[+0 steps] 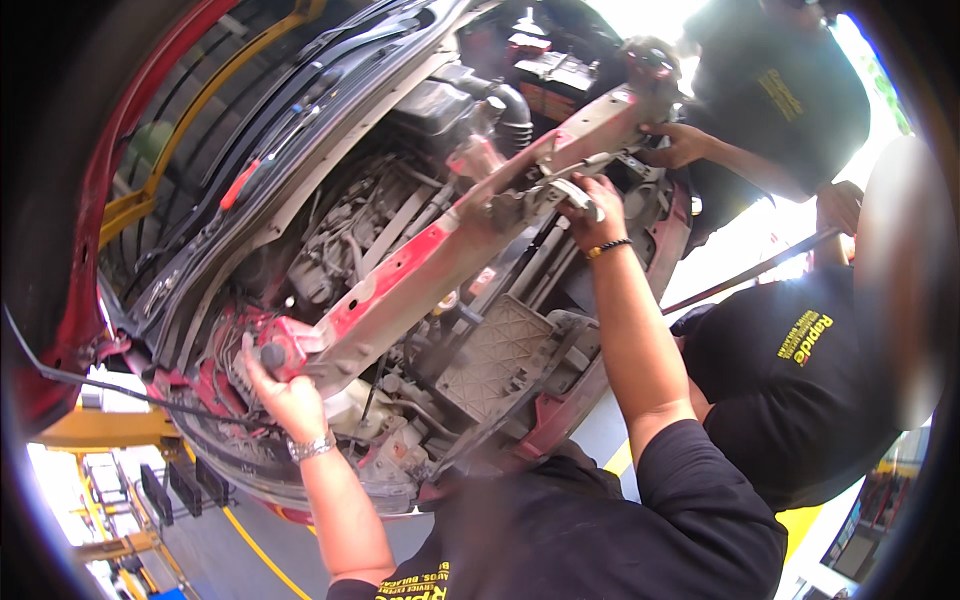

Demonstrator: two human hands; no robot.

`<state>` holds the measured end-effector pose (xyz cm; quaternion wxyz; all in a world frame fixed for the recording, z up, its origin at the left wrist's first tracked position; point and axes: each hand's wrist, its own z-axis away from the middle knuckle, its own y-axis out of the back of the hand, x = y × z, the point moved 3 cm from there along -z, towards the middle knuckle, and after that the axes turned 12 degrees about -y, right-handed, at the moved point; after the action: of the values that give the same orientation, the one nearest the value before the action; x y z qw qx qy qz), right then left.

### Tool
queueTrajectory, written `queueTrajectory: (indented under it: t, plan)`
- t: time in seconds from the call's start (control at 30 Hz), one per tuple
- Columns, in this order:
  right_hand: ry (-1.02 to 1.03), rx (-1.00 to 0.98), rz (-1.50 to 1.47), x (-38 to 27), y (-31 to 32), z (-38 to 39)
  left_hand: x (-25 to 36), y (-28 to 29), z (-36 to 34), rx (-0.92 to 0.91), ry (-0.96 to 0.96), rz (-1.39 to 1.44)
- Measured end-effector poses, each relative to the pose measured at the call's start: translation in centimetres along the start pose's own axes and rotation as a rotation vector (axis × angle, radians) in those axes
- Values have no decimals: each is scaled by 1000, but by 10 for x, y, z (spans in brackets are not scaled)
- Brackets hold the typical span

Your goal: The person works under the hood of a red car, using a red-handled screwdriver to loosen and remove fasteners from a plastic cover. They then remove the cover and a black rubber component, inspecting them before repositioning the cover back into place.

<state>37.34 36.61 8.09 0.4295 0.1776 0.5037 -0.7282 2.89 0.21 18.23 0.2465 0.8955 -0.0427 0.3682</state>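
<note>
A long red and grey metal crossbar [400, 262] lies diagonally over the front of a car's engine bay. My left hand [285, 398], with a metal watch on its wrist, grips the bar's red end bracket [287, 345], near a round dark part. Farther up the bar, my right hand [597, 212] has its fingers curled round the hood latch area [572, 193], where a cable runs; some fingertips are hidden. At the far end, another person's hand [680, 147] touches the bar.
Behind the bar sit the engine [345, 235], a black ribbed air hose [510, 115] and a battery [560, 72]. A flat ribbed panel [497, 355] lies below it. Two co-workers in black shirts [800, 380] stand at the right, one near a long rod [755, 268]. The raised red hood [75, 290] is at left.
</note>
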Motion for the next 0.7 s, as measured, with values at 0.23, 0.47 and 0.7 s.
queueTrajectory:
  t: [0.23, 0.47, 0.7]
  plan:
    - [27, -55, 91, -9, 20, 4, -18, -2, -1, -125, 67, -28]
    - [344, -119, 706, -4, 56, -42, 10, -2, -7, -150, 70, 2]
    - [146, -81, 205, 9, -12, -22, -3, 9, -4, 2, -64, -61]
